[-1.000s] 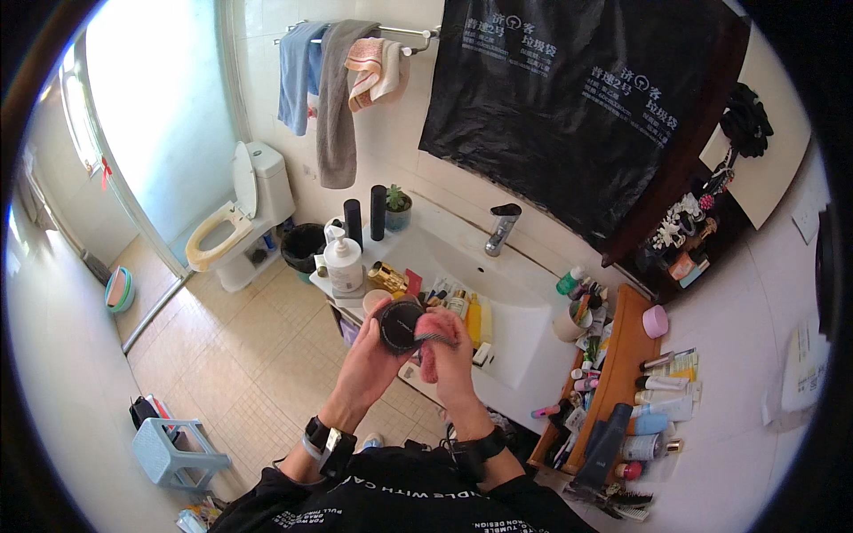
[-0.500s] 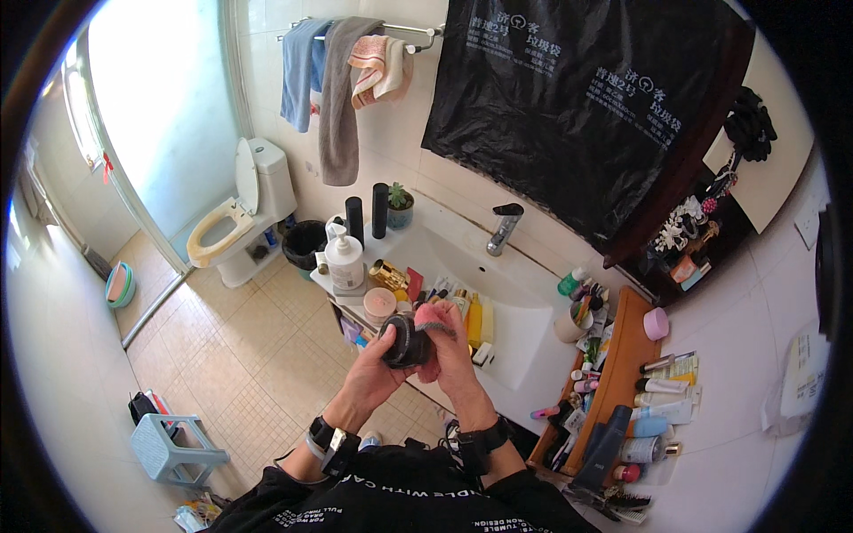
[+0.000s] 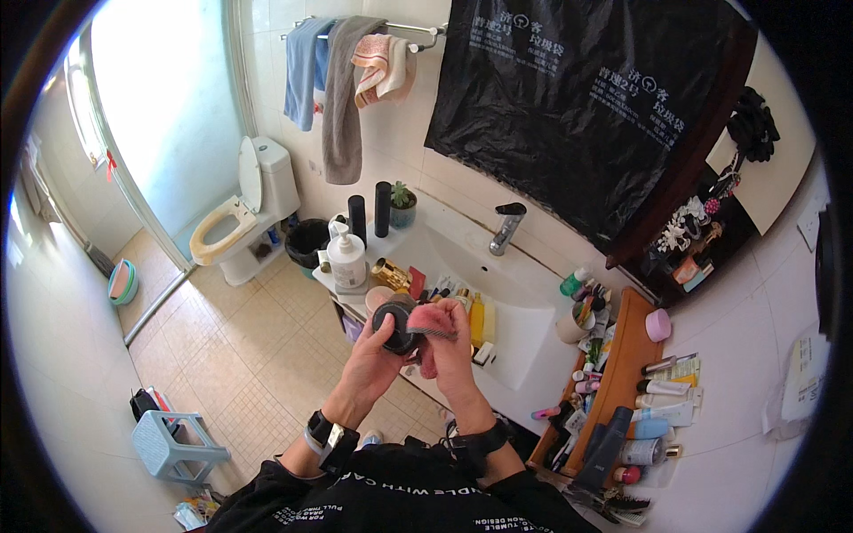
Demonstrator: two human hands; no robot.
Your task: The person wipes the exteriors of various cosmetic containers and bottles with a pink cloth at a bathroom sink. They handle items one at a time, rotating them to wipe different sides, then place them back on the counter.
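My left hand [image 3: 377, 355] is closed around a round black jar [image 3: 391, 322], its dark end tilted up toward me. A pink cloth with a grey edge [image 3: 433, 321] is bunched in my right hand [image 3: 453, 355], pressed against the jar's right side. Both hands are over the front edge of the white washbasin counter [image 3: 524, 355]. Just beyond them lie a pink round container [image 3: 379, 298], a gold bottle [image 3: 389, 273] and a yellow bottle [image 3: 478, 322]. Part of the jar is hidden by my fingers and the cloth.
A white pump bottle [image 3: 345, 259], two black cylinders [image 3: 382, 210] and a potted succulent [image 3: 402, 210] stand at the counter's left end. The faucet [image 3: 506, 228] rises behind the basin. To the right, a brown organizer [image 3: 609, 382] adjoins several tubes. A blue stool [image 3: 178, 447] stands lower left.
The jar has been turned so its flat dark end faces up more. My right hand and the pink cloth have shifted slightly against its side.
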